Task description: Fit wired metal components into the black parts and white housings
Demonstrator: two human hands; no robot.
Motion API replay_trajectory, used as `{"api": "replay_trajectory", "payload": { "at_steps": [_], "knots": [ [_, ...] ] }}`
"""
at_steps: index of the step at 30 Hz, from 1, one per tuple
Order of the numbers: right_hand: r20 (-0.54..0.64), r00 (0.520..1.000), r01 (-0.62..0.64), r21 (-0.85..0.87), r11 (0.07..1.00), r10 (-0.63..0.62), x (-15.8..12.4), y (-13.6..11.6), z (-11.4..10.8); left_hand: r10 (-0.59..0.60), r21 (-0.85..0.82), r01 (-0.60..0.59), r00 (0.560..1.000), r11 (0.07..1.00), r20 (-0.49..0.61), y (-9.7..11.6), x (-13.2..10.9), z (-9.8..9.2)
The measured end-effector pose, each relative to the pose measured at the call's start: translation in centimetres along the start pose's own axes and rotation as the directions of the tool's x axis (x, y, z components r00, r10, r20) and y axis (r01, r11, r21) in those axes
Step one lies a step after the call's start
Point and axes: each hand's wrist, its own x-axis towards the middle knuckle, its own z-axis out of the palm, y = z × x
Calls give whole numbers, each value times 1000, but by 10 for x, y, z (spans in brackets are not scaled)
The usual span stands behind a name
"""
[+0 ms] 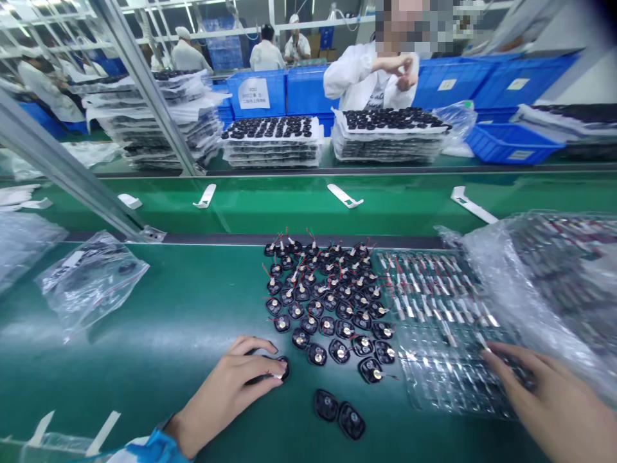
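My left hand (229,392) rests on the green bench, its fingers curled round a black plastic housing (286,368) that they partly cover. At the right, my right hand (549,389) pinches a small silver-white part (482,342) between thumb and forefinger, above a clear plastic tray (414,392). Rows of silver parts with thin red wires (448,315) fill the tray's far half. Between my hands lie many black housings with gold discs and wires (339,350). Two black housings without visible discs (351,419) lie nearer to me.
Bagged trays (563,283) are heaped at the right, and a clear zip bag (96,276) lies left. A metal post (72,167) slants up on the left. Beyond the green belt (279,206) stand stacked trays (272,145), blue bins (313,90) and a person in white (351,77).
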Motion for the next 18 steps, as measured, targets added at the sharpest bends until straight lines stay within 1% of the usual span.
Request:
{"api": "replay_trajectory", "payload": {
  "at_steps": [2,5,8,12,15,18],
  "knots": [
    [0,1000,1,19,1000,-1,1,-8,-4,2,8,-2,1000,1000,-1,-2,1,0],
    [-35,999,-2,20,1000,3,0,-13,-3,15,12,-15,1000,1000,4,-4,2,1],
    [-58,998,-12,12,1000,13,0,-17,-2,32,-21,-31,998,999,46,-1,5,-2],
    [-45,999,-22,4,1000,23,7,-22,-5,-18,-50,24,991,998,131,7,9,-11],
    [-15,998,-58,29,998,58,17,-21,-6,-43,-1,44,983,999,177,14,13,-19],
    [14,995,-96,77,992,96,26,-21,-8,-34,53,23,977,998,211,21,17,-25]
  ]
}}
